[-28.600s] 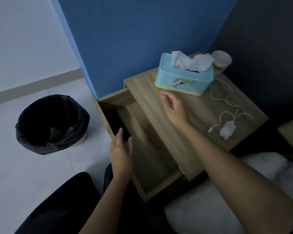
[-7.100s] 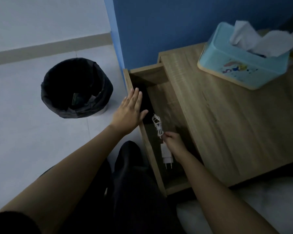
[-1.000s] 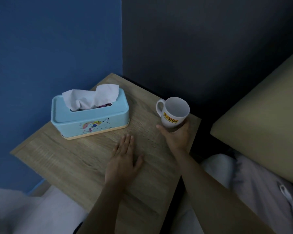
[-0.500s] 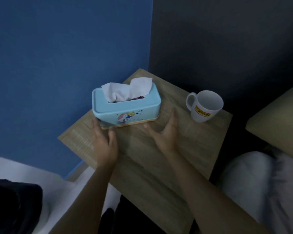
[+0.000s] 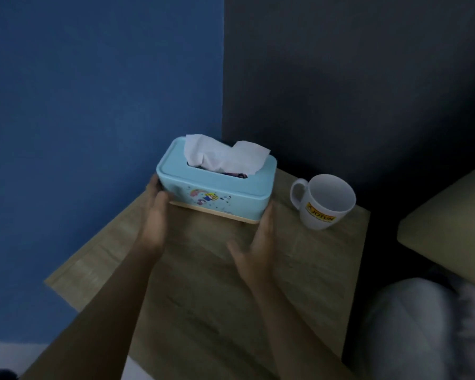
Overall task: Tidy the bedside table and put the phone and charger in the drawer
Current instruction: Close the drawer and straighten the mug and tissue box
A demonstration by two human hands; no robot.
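Note:
A light blue tissue box point(image 5: 217, 187) with white tissue sticking out stands at the back of the wooden bedside table point(image 5: 299, 270), close to the corner of the walls. My left hand point(image 5: 155, 215) presses against the box's left end. My right hand point(image 5: 255, 242) lies against its right front corner, fingers straight. The box is held between both hands. A white mug point(image 5: 324, 201) with a yellow logo stands upright to the right of the box, apart from it. Phone, charger and drawer are out of sight.
A blue wall is behind on the left, a dark grey wall behind on the right. A beige pillow point(image 5: 450, 220) and pale bedding point(image 5: 422, 325) lie to the right of the table.
Both hands have closed in on the ends of the tissue box, and the box now sits further back toward the wall corner. The mug stands free where the right hand left it.

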